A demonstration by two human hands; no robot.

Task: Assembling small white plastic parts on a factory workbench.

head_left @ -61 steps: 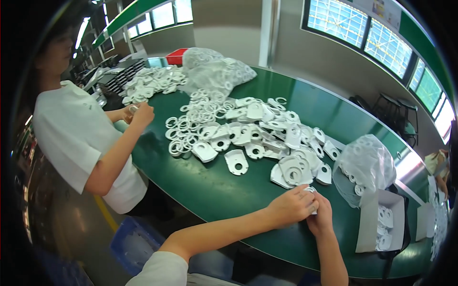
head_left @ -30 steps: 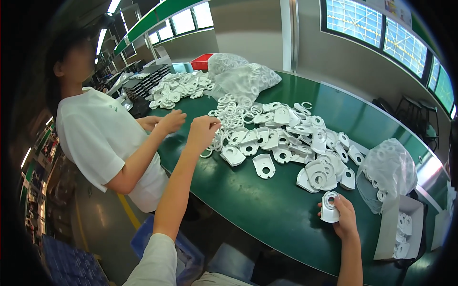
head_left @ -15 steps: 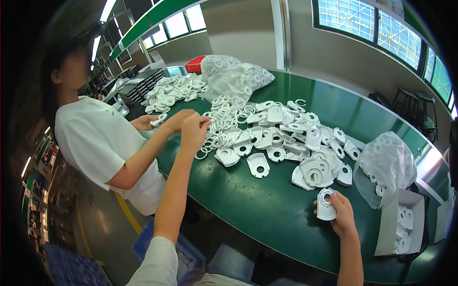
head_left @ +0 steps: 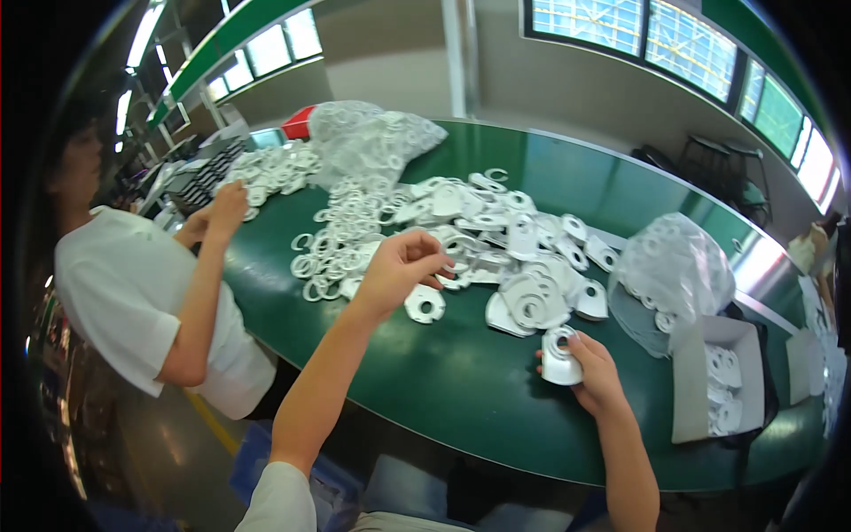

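Gripped in the right hand (head_left: pixel 592 372), a small stack of white flat plastic parts (head_left: pixel 560 356) sat just off the near edge of the loose pile (head_left: pixel 496 239) on the green table (head_left: pixel 461 390). Further left, the left hand (head_left: pixel 401 270) had its fingers curled over the pile's near-left side, pinching what looked like one white ring; whether it was truly caught, I could not tell. Judging by this, picking was under way, and a clean lift without dragging neighbouring pieces seemed called for. At far left, a co-worker's hand (head_left: pixel 226 206) worked another heap (head_left: pixel 270 168).
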